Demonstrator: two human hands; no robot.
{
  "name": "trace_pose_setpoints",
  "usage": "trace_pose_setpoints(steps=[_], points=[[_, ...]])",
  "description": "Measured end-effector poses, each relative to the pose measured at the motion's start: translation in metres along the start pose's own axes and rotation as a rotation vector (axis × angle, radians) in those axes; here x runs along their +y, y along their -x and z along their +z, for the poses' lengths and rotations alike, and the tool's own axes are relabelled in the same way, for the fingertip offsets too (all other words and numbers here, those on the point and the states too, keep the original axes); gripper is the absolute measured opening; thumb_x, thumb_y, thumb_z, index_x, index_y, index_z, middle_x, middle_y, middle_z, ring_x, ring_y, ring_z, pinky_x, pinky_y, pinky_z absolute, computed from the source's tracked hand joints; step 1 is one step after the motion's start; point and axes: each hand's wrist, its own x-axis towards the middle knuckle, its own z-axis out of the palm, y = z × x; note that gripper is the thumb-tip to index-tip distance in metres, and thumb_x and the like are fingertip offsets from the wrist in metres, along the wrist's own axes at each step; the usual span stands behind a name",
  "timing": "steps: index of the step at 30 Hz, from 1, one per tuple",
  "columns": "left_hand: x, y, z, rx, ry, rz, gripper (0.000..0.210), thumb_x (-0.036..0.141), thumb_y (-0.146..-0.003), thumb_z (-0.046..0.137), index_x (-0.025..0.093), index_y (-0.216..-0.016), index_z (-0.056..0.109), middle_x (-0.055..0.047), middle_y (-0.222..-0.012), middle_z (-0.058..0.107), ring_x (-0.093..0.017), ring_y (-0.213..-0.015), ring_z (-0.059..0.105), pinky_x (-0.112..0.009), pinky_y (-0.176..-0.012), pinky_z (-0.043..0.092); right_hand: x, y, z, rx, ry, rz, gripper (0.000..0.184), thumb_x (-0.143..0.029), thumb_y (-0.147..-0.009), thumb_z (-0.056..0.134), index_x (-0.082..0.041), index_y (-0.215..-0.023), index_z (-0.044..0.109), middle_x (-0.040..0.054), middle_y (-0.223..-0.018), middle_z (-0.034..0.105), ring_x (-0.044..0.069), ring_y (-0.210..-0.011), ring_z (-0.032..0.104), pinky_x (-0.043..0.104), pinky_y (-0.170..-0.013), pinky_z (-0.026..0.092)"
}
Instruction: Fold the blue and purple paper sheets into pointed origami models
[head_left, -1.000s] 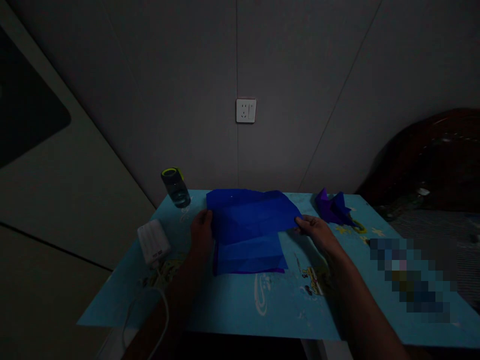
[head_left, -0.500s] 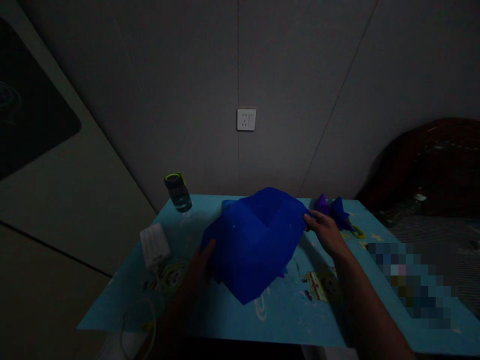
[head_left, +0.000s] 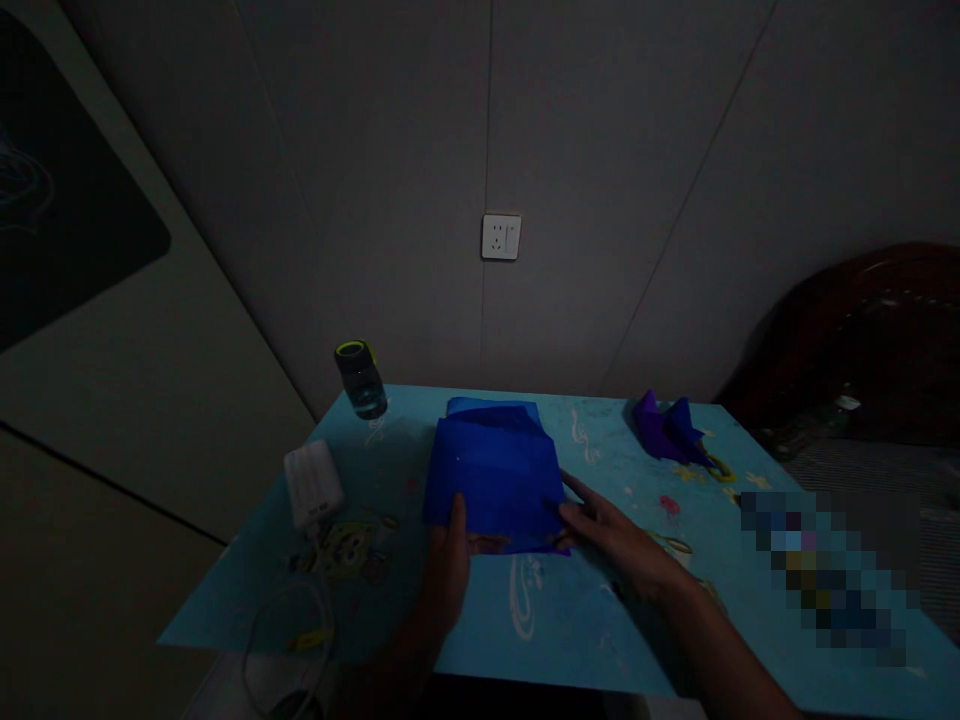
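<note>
Both hands are at the near part of the blue sheet (head_left: 491, 475): with my left hand (head_left: 452, 545) I hold its near left edge, thumb on top and fingertips under, while my right hand (head_left: 611, 535) touches its right edge by the near corner, fingers a little spread; whether it really pinches there, I cannot tell. To work well here, I think, both sides should be kept level and the pressure light, because such a thin sheet can crease easily. It would also be good to watch the layers below: a narrow purple edge (head_left: 564, 551) comes out at the near right corner, and a lighter blue layer (head_left: 531, 410) at the back, so the edges are not exactly even. All this is at the middle of the counter (head_left: 570, 640). To the left is a white device (head_left: 313, 485) with its cable (head_left: 328, 610); farther, a purple-and-blue folded piece (head_left: 664, 425) at the right and a bottle (head_left: 362, 382) at the left, both well apart from my hands.
</note>
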Motion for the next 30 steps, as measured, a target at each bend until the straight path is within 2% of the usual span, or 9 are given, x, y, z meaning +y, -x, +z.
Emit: trace_pose_setpoints(steps=[4, 7, 10, 14, 18, 22, 25, 28, 30], points=[[-0.006, 0.006, -0.006, -0.043, 0.036, -0.127, 0.068, 0.079, -0.070, 0.051, 0.015, -0.087, 0.064, -0.010, -0.053, 0.069, -0.026, -0.052, 0.069, -0.036, -0.058, 0.053, 0.007, 0.006, -0.009, 0.081, 0.098, -0.107, 0.074, -0.042, -0.080, 0.072, -0.022, -0.144, 0.041, -0.0033, -0.068, 0.063, 0.015, -0.062, 0.061, 0.028, -0.064, 0.048], [-0.006, 0.010, -0.019, -0.104, 0.000, -0.072, 0.077, 0.077, -0.066, 0.058, 0.010, -0.104, 0.063, -0.007, -0.048, 0.067, -0.025, -0.046, 0.066, -0.033, -0.050, 0.051, 0.014, 0.006, -0.018, 0.121, 0.237, -0.164, 0.058, -0.043, -0.083, 0.068, -0.018, -0.133, 0.055, -0.0042, -0.061, 0.057, 0.013, -0.056, 0.054, 0.025, -0.056, 0.042], [-0.001, 0.016, -0.025, -0.050, -0.128, -0.028, 0.079, 0.072, -0.072, 0.056, 0.006, -0.117, 0.056, -0.006, -0.049, 0.067, -0.022, -0.039, 0.062, -0.029, -0.041, 0.047, 0.020, 0.008, -0.018, 0.155, 0.414, -0.220, 0.045, -0.043, -0.084, 0.062, -0.016, -0.120, 0.065, -0.0016, -0.065, 0.060, 0.013, -0.055, 0.053, 0.025, -0.052, 0.041], [0.011, 0.020, -0.023, 0.065, -0.432, 0.065, 0.074, 0.056, -0.086, 0.047, 0.006, -0.139, 0.037, 0.000, -0.049, 0.064, -0.016, -0.033, 0.055, -0.023, -0.033, 0.041, 0.024, 0.016, -0.008, 0.248, 0.711, -0.313, 0.034, -0.036, -0.085, 0.054, -0.016, -0.106, 0.072, 0.0080, -0.088, 0.073, 0.021, -0.074, 0.065, 0.032, -0.068, 0.051], [0.023, 0.014, -0.020, 0.124, -0.770, 0.148, 0.072, 0.040, -0.092, 0.046, 0.014, -0.152, 0.016, 0.001, -0.057, 0.067, -0.015, -0.043, 0.061, -0.023, -0.045, 0.048, 0.025, 0.019, -0.002, 0.248, 0.957, -0.346, 0.036, -0.026, -0.088, 0.045, -0.018, -0.112, 0.071, 0.0107, -0.103, 0.073, 0.023, -0.088, 0.069, 0.036, -0.083, 0.051], [0.030, 0.006, -0.020, 0.069, -1.218, 0.217, 0.057, 0.032, -0.094, 0.047, 0.014, -0.146, 0.038, -0.014, -0.092, 0.075, -0.025, -0.080, 0.073, -0.034, -0.077, 0.054, 0.023, 0.016, -0.001, 0.223, 1.186, -0.226, 0.040, -0.019, -0.086, 0.045, -0.017, -0.120, 0.067, 0.0115, -0.104, 0.074, 0.024, -0.092, 0.070, 0.034, -0.084, 0.050], [0.028, 0.005, -0.019, 0.034, -1.479, 0.200, 0.050, 0.033, -0.095, 0.044, 0.013, -0.140, 0.048, -0.020, -0.105, 0.073, -0.030, -0.094, 0.071, -0.040, -0.083, 0.052, 0.015, 0.011, 0.001, 0.222, 1.381, -0.135, 0.040, -0.015, -0.087, 0.046, -0.017, -0.121, 0.067, 0.0131, -0.098, 0.073, 0.025, -0.084, 0.071, 0.034, -0.075, 0.051], [0.025, 0.007, -0.018, 0.036, -1.581, 0.165, 0.049, 0.037, -0.096, 0.042, 0.014, -0.138, 0.051, -0.020, -0.103, 0.073, -0.030, -0.093, 0.071, -0.039, -0.082, 0.053, 0.001, -0.001, 0.010, 0.301, 1.535, -0.223, 0.033, -0.020, -0.092, 0.048, -0.016, -0.118, 0.068, 0.0159, -0.097, 0.070, 0.027, -0.083, 0.068, 0.036, -0.075, 0.052], [0.024, 0.007, -0.017, 0.036, -1.612, 0.166, 0.049, 0.039, -0.096, 0.041, 0.014, -0.137, 0.053, -0.019, -0.100, 0.074, -0.030, -0.091, 0.072, -0.038, -0.079, 0.054, -0.008, -0.016, 0.021, 0.326, 1.544, -0.382, 0.035, -0.028, -0.094, 0.051, -0.015, -0.124, 0.064, 0.0176, -0.109, 0.068, 0.029, -0.096, 0.065, 0.040, -0.087, 0.050]])
